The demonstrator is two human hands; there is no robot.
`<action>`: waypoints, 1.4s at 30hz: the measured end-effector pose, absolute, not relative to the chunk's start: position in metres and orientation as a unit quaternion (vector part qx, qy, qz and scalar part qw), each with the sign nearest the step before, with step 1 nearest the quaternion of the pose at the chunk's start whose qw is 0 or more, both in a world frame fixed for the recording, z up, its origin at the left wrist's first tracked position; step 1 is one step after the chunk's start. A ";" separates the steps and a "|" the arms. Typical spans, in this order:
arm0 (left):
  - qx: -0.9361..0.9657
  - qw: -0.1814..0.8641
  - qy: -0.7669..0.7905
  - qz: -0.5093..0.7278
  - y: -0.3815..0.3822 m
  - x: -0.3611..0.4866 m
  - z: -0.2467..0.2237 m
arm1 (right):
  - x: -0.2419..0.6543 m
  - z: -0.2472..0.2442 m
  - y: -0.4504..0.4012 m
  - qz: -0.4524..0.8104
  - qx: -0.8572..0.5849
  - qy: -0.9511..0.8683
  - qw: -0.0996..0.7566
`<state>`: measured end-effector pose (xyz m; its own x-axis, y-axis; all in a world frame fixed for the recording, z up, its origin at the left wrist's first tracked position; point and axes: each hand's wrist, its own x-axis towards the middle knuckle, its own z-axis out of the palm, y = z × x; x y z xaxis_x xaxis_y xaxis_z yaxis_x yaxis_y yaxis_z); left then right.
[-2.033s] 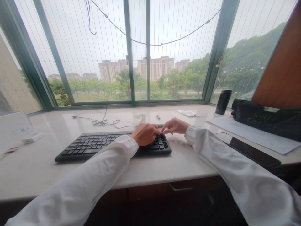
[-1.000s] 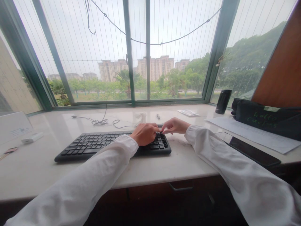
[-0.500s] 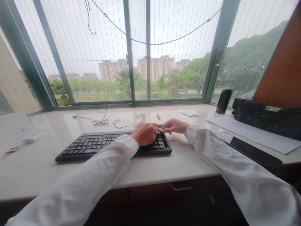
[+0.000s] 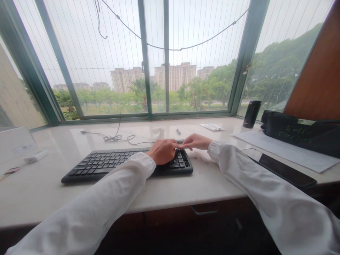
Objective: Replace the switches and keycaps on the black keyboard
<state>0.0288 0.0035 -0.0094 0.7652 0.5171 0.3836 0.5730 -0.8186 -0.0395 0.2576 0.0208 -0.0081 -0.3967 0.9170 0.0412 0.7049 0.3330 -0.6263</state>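
Note:
A black keyboard [image 4: 106, 161] lies on the white marble-like sill. My left hand [image 4: 162, 151] rests over its right part, fingers curled, the index finger reaching toward the upper right corner. At that corner my right hand [image 4: 195, 141] comes in from the right, its thumb and fingertips pinched together and meeting the left fingertip. Whatever is between the fingertips is too small to make out. Some spots in the number block, just below the fingers, look as if they lack keycaps.
Behind the keyboard are a tangled cable [image 4: 114, 137], a crumpled clear wrapper [image 4: 158, 133] and small grey pieces [image 4: 178, 131]. To the right stand a black cylinder [image 4: 251, 114], a phone [image 4: 288, 170], papers [image 4: 289, 152] and a black bag [image 4: 300, 132]. A white adapter [image 4: 35, 157] lies left.
Both hands hold nearly the same pose at the keyboard's upper right corner. The whole view has shifted very slightly.

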 end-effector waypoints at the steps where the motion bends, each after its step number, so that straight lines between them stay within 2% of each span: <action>1: -0.936 0.078 -0.291 -0.181 0.004 0.029 -0.010 | 0.258 -0.008 0.021 0.266 -0.510 -0.793 0.199; 7: -0.935 0.082 -0.294 -0.179 0.003 0.029 -0.010 | 0.259 -0.010 0.021 0.253 -0.489 -0.809 0.204; 17: -0.935 0.085 -0.293 -0.182 0.002 0.029 -0.010 | 0.259 -0.001 0.007 0.142 -0.441 -0.863 0.201; 42: -0.937 0.078 -0.283 -0.191 0.001 0.029 -0.009 | 0.259 -0.004 0.008 0.169 -0.445 -0.853 0.212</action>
